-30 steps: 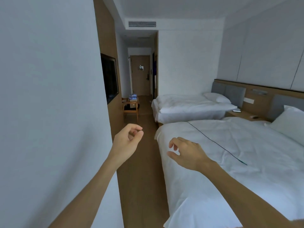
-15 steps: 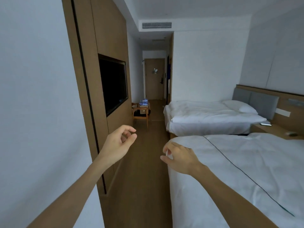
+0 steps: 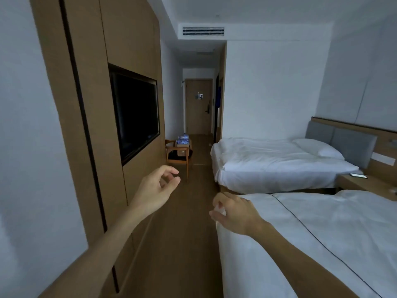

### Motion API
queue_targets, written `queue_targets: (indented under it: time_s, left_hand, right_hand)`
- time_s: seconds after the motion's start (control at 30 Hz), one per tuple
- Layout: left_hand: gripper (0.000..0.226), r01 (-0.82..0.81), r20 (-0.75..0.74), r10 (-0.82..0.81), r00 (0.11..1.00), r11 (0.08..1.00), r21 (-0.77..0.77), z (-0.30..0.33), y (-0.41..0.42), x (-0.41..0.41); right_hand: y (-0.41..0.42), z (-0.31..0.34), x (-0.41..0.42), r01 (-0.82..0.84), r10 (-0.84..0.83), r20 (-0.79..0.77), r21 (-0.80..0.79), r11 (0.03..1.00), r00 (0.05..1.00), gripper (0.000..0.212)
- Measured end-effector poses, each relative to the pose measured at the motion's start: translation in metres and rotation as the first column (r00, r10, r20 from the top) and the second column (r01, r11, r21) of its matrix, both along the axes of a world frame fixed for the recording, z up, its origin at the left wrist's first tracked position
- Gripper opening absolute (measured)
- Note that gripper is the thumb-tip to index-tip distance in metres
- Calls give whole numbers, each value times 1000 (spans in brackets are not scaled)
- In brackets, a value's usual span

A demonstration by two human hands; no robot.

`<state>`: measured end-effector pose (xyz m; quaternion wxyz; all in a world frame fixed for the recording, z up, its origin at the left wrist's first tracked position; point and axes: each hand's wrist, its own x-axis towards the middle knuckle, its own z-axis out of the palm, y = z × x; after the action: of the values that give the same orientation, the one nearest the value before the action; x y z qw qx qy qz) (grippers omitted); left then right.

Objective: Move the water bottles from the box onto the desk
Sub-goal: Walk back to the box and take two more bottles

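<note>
Far down the wooden floor, beside the brown wooden chair [image 3: 179, 154], clear water bottles with blue labels [image 3: 183, 139] stand too small to count or orient, while the left hand [image 3: 158, 190] and right hand [image 3: 234, 212] hover loosely curled, their grip empty.

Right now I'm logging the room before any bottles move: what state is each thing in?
left hand: loosely curled, holding nothing
right hand: loosely curled, holding nothing
water bottles: bunched on the chair, untouched
chair: upright by the wall
television: screen dark
door: closed
near bed: made
far bed: made
</note>
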<state>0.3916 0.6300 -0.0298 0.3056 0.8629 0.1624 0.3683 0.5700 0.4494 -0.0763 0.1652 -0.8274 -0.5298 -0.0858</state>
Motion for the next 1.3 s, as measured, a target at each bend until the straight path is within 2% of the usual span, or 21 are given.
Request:
queue_targets:
  time_s: [0.23,0.53,0.93,1.3]
  left_hand:
    - [14,41,30,-41,999,999,17,11,122,106]
    - [13,61,33,-62,998,998,33,-4,253,235]
    - [15,5,9,-4,1000,999,-35,5,420,428]
    - [14,-47,-43,44,998,996,-78,-25,590,559]
  right_hand:
    - [109,13,99,30,-30,16,19,999,999,32]
    - [241,-2,226,17,-17,-14,-1,1000,1000,32]
    - [430,-4,446,-50,49,-63,-21,999,997,28]
    - [602,-22,585,-99,93,-89,-64,993,992,27]
